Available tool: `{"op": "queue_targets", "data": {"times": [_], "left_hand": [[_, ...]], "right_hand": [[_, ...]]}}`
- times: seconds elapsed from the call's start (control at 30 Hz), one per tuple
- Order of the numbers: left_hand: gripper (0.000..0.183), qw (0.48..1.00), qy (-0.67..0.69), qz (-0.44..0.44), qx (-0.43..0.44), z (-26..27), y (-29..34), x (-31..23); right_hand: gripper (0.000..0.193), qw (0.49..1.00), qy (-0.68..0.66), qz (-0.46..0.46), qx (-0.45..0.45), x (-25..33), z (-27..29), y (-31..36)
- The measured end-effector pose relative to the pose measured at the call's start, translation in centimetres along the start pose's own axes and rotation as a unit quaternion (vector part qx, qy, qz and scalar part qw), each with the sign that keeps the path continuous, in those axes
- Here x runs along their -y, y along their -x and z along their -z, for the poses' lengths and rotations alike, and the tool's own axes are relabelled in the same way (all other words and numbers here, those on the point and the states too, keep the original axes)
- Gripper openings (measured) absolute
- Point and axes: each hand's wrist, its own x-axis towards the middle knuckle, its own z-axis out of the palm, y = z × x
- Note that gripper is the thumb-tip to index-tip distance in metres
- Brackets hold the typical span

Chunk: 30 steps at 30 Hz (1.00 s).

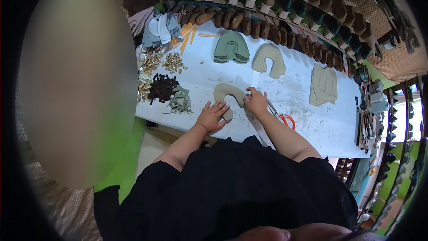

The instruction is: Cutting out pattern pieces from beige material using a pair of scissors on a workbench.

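A horseshoe-shaped olive-beige piece [228, 88], looking like a shoe upper, lies flat on the white worktable just ahead of me. Across its left end rests my left hand [213, 117], open, palm down, with the fingers spread. My right hand [256, 101] is at its right end, fingers apart and slightly bent, the thumb touching or very near the edge. Scissors with orange handles [288, 121] lie beside my right forearm, their blades partly behind it. Farther back are a stack of green horseshoe pieces [231, 47] and a stack of beige ones [269, 57].
Dark brown strips [163, 88], grey-green strips [180, 101] and gold-coloured metal bits [174, 63] are heaped on the left. Flat beige pieces [323, 85] lie at the right. Shelves of brown shoe lasts [267, 29] line the table's back. A blurred oval hides the far left.
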Motion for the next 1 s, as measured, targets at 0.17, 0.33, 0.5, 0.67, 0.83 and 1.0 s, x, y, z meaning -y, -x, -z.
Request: {"op": "queue_targets", "data": {"times": [0.17, 0.33, 0.5, 0.67, 0.83, 1.0], "left_hand": [[0.051, 0.993, -0.087, -0.071, -0.034, -0.4, -1.2, -1.2], [0.036, 0.994, -0.002, -0.099, -0.052, -2.8, -1.6, -0.8], [0.041, 0.992, 0.061, -0.105, -0.022, -2.7, -1.4, 0.8], [0.056, 0.991, 0.0, -0.136, -0.011, -2.5, -0.1, -0.1], [0.07, 0.991, -0.023, -0.112, 0.064, -1.2, 0.4, -1.0], [0.07, 0.978, -0.067, -0.166, 0.103, -0.5, 0.8, -1.4]], "right_hand": [[0.03, 0.995, -0.04, -0.083, 0.029, -0.3, -1.5, -0.9], [0.018, 0.998, 0.045, -0.04, 0.022, -0.4, -0.8, -0.3], [0.028, 0.985, 0.122, 0.123, -0.004, -1.9, -0.6, 1.7], [0.055, 0.962, 0.224, 0.155, -0.019, -3.1, -1.9, 4.4], [0.064, 0.959, 0.228, 0.162, 0.044, -3.4, -1.6, 5.2], [0.066, 0.954, 0.225, 0.172, 0.094, -3.9, -0.9, 7.5]]}}
